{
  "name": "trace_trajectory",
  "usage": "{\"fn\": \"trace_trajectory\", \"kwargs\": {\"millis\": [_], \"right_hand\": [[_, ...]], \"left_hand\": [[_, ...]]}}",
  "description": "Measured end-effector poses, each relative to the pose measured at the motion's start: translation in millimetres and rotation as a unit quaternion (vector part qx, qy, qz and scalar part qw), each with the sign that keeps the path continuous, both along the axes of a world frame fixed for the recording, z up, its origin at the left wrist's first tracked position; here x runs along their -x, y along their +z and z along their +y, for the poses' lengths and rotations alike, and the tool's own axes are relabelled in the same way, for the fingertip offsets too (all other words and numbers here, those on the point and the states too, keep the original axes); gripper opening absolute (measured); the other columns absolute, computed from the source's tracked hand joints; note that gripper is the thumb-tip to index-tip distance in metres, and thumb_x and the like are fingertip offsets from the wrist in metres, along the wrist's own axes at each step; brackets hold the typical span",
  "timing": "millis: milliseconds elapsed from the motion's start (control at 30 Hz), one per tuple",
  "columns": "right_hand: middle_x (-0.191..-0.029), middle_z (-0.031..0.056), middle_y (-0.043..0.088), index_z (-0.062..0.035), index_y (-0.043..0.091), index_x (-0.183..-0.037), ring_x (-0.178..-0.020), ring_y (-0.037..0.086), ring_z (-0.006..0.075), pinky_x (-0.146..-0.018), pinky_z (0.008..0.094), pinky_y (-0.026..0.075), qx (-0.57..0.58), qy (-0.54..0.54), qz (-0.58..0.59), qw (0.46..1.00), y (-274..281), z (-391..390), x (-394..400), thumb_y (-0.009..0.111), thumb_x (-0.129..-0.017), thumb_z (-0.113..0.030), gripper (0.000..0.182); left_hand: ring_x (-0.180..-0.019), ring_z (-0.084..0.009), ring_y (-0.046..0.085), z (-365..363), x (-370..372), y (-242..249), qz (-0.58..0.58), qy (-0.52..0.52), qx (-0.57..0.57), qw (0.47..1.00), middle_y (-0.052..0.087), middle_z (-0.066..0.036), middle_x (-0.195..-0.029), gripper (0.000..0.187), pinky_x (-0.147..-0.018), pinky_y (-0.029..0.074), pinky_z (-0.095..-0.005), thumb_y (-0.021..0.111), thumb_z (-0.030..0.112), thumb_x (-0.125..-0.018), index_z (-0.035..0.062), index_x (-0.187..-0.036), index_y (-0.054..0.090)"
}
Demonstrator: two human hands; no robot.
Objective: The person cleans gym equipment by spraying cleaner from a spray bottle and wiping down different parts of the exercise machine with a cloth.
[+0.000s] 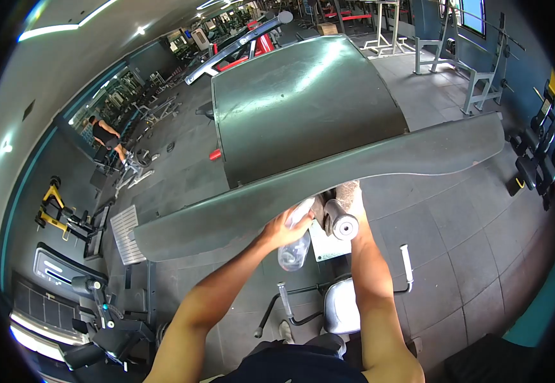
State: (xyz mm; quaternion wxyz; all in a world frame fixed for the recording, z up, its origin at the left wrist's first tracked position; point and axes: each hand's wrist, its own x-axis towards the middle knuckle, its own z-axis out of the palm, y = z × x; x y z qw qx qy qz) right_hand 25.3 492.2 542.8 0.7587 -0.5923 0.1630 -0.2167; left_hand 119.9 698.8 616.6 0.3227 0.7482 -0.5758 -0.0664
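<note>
My left hand (pixel 285 228) is closed round a clear plastic bottle (pixel 294 253), which hangs tilted below the edge of a large dark green pad or panel (pixel 328 167). My right hand (pixel 358 203) reaches to the underside of that edge. A brownish-grey cloth (pixel 346 190) shows at it, and the fingers are mostly hidden. Between the two hands, a metal roller or tube (pixel 342 223) with a round pale end points towards me. Behind it is a whitish plate (pixel 327 244).
A wide dark green board (pixel 303 96) rises beyond the panel. Below my hands are a handlebar (pixel 282 299) and a pale seat (pixel 342 306). Weight machines (pixel 102 319) stand at left, dumbbells (pixel 536 156) at right. Another person (pixel 106 135) stands far left.
</note>
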Motion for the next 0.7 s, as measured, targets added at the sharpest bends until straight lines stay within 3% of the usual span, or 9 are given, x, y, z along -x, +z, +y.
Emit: {"fn": "trace_trajectory", "kwargs": {"millis": [100,267,333,433,500,533,600,667,700], "right_hand": [[-0.11,0.0171,0.067,-0.0014,0.065,-0.112,-0.098,0.066,0.0276,-0.083,0.0339,0.055,0.018,-0.009,0.008,1.0,1,-1,2,0.062,-0.087,-0.008,0.026],[-0.108,0.0174,0.068,-0.0019,0.066,-0.111,-0.098,0.066,0.0303,-0.085,0.0359,0.054,0.059,-0.026,0.022,0.998,8,0,0,0.063,-0.086,-0.012,0.028],[-0.108,0.0175,0.068,-0.0022,0.067,-0.111,-0.098,0.066,0.0314,-0.086,0.0367,0.054,0.082,-0.032,0.029,0.996,11,0,-3,0.064,-0.086,-0.014,0.028],[-0.107,0.0177,0.068,-0.0025,0.068,-0.111,-0.098,0.066,0.033,-0.087,0.0379,0.053,0.147,-0.048,0.046,0.987,18,2,-10,0.064,-0.085,-0.016,0.029],[-0.106,0.0178,0.068,-0.0027,0.068,-0.11,-0.098,0.066,0.0341,-0.087,0.0387,0.053,0.214,-0.064,0.073,0.972,20,2,-16,0.065,-0.085,-0.018,0.03],[-0.106,0.0178,0.069,-0.0028,0.068,-0.11,-0.097,0.066,0.0346,-0.088,0.0391,0.053,0.25,-0.076,0.086,0.961,21,2,-21,0.065,-0.084,-0.019,0.03],[-0.105,0.0179,0.069,-0.003,0.069,-0.11,-0.097,0.066,0.0357,-0.088,0.0399,0.052,0.292,-0.096,0.108,0.945,23,2,-26,0.065,-0.084,-0.02,0.031],[-0.105,0.0181,0.069,-0.0033,0.069,-0.109,-0.097,0.066,0.0368,-0.089,0.0407,0.052,0.323,-0.115,0.128,0.931,24,3,-25,0.065,-0.084,-0.022,0.032],[-0.104,0.0181,0.069,-0.0034,0.069,-0.109,-0.097,0.066,0.0374,-0.089,0.0411,0.051,0.334,-0.12,0.14,0.924,22,4,-25,0.066,-0.083,-0.023,0.033]], "left_hand": [[-0.084,-0.0328,0.069,-29,-11,-11,-0.039,0.012,0.03,0.999,0.072,-0.015,-0.09,0.026,-0.076,0.053,-0.0431,0.069,0.03,-0.086,0.0083,-0.1,0.071],[-0.093,-0.0375,0.067,-35,-26,-23,-0.038,0.051,-0.023,0.998,0.071,-0.016,-0.105,0.038,-0.085,0.053,-0.0451,0.07,0.036,-0.085,0.0109,-0.114,0.068],[-0.094,-0.0363,0.068,-23,-32,-30,-0.01,0.038,-0.042,0.998,0.07,-0.016,-0.104,0.037,-0.083,0.053,-0.0451,0.07,0.035,-0.085,0.0115,-0.114,0.069],[-0.089,-0.0327,0.069,11,-32,-44,-0.096,0.014,0.017,0.995,0.07,-0.016,-0.099,0.032,-0.078,0.054,-0.0427,0.071,0.031,-0.086,0.0098,-0.11,0.069],[-0.08,-0.0296,0.068,42,-20,-52,-0.038,-0.015,0.024,0.999,0.068,-0.015,-0.09,0.024,-0.07,0.053,-0.0408,0.07,0.025,-0.087,0.007,-0.102,0.068],[-0.072,-0.028,0.067,58,-11,-53,0.065,-0.029,-0.001,0.997,0.067,-0.015,-0.084,0.018,-0.065,0.052,-0.0401,0.07,0.021,-0.088,0.0052,-0.096,0.067],[-0.063,-0.0273,0.062,100,1,-75,0.072,-0.02,-0.021,0.997,0.063,-0.013,-0.075,0.011,-0.059,0.048,-0.0404,0.07,0.012,-0.086,0.003,-0.086,0.064],[-0.06,-0.0337,0.058,149,13,-114,0.042,-0.024,0.042,0.998,0.059,-0.014,-0.073,0.022,-0.055,0.046,-0.0448,0.074,0.021,-0.085,0.0016,-0.088,0.064],[-0.063,-0.0346,0.061,180,18,-126,0.054,-0.007,-0.02,0.998,0.061,-0.015,-0.075,0.024,-0.057,0.047,-0.0449,0.075,0.023,-0.084,0.0019,-0.088,0.065]]}}
